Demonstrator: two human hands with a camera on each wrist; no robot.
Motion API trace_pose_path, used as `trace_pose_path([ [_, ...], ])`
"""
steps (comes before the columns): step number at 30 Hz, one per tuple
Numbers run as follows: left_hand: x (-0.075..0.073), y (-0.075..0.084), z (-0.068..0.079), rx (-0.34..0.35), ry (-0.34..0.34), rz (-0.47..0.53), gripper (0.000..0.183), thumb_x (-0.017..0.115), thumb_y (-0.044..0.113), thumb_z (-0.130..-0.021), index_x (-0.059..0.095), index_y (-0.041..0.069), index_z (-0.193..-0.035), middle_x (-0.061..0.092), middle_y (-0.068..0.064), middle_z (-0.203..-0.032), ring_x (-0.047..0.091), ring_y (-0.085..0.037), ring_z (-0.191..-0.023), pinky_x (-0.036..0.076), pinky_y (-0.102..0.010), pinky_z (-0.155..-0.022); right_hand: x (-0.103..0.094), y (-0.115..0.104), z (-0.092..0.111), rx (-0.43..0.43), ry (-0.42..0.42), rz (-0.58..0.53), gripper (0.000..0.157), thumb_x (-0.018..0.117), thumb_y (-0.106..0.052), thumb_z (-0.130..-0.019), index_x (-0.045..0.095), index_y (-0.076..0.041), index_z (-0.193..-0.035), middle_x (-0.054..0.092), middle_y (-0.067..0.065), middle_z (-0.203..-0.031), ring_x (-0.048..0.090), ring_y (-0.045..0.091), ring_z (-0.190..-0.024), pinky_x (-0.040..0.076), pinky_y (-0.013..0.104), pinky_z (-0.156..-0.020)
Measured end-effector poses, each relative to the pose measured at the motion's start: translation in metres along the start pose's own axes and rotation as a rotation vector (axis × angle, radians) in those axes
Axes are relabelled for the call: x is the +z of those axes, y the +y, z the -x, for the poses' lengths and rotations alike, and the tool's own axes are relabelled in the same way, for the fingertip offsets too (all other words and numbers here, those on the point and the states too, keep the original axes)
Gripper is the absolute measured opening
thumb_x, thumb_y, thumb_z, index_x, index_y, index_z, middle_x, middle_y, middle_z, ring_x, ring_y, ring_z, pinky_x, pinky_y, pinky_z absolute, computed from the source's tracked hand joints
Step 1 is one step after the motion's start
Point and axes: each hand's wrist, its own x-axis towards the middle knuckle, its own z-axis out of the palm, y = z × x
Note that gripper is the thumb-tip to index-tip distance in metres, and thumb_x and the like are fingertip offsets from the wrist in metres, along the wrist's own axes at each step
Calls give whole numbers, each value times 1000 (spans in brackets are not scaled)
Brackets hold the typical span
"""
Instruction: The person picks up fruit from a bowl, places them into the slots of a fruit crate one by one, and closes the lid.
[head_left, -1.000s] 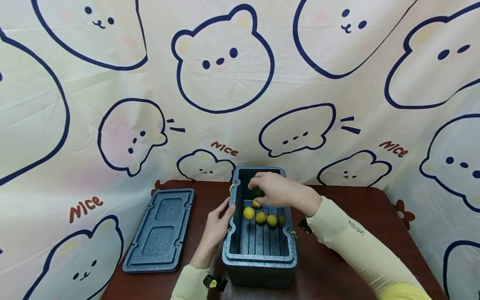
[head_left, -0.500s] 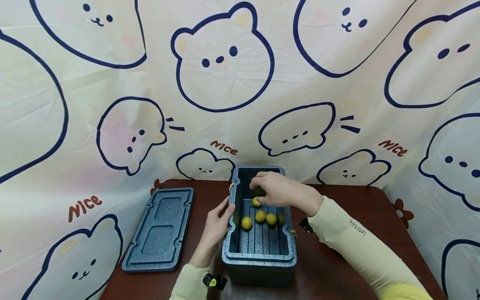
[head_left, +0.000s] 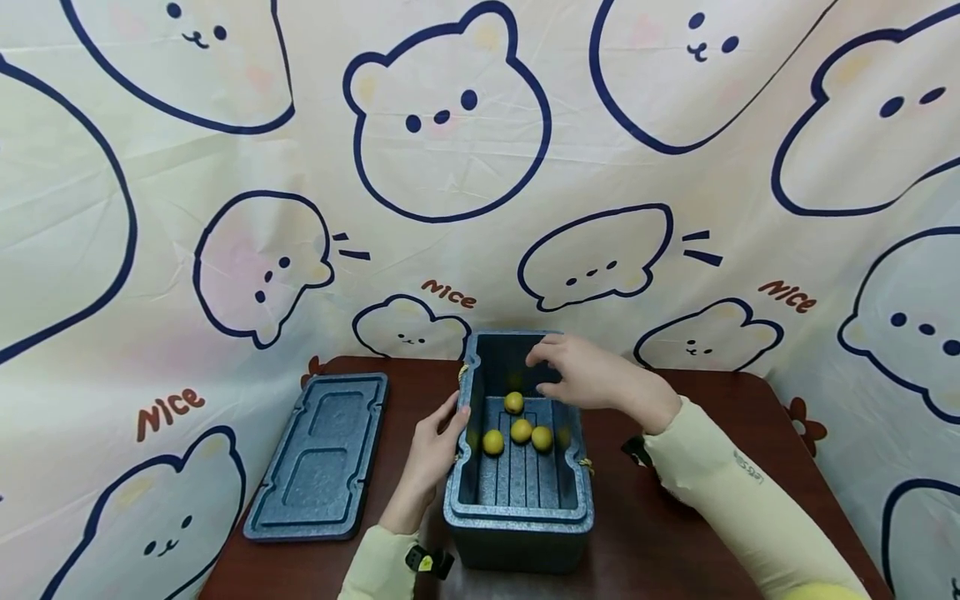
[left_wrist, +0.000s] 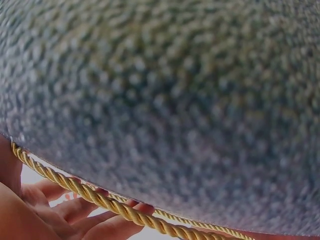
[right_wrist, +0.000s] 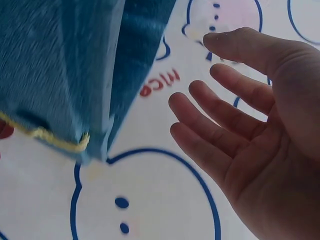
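In the head view, a deep blue-grey foam box (head_left: 517,521) holds several small yellow lemons (head_left: 521,431) on its ribbed floor. My left hand (head_left: 431,454) rests against the box's left side, thumb by the rim. In the left wrist view, fingers (left_wrist: 115,227) extend behind a gold twisted rope (left_wrist: 100,197) along the speckled wall. Above the far right part of the box is my right hand (head_left: 581,372), fingers spread and holding nothing. The right wrist view shows its bare palm (right_wrist: 270,155), apart from the box wall.
A matching blue-grey lid (head_left: 318,458) lies flat on the dark brown table (head_left: 675,533), left of the box. Behind and around the table hangs a cream cloth (head_left: 450,258) printed with cartoon bears. Short yellow rope (head_left: 587,465) shows at the box's right side.
One lemon rolled toward the front left of the box. My right hand has lifted away from the far lemon, up and to the right. My left hand stays put.
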Motion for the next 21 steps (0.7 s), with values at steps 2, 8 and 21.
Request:
trace_pose_path([
  [2, 1, 0, 0, 2, -2, -5, 59, 57, 39, -104, 44, 10, -153, 44, -15, -155, 43, -31, -141, 41, -53, -110, -4, 7, 10, 25, 31, -19, 33, 73, -22, -95, 67, -13, -126, 64, 6, -125, 62, 21, -103, 55, 39, -89],
  [8, 1, 0, 0, 4, 4, -20, 59, 57, 40, -104, 44, 10, -154, 43, -15, -156, 40, -32, -142, 39, -54, -111, -10, 36, 41, 70, 179, -53, 34, 74, -19, -93, 67, -12, -125, 67, 6, -119, 64, 22, -100, 56, 39, -83],
  [21, 3, 1, 1, 2, 19, -48, 58, 56, 39, -104, 44, 10, -154, 43, -16, -155, 39, -33, -143, 38, -55, -112, -15, 98, 105, 315, 242, -81, 38, 74, -18, -93, 64, -2, -126, 66, 18, -120, 64, 33, -102, 56, 52, -86],
])
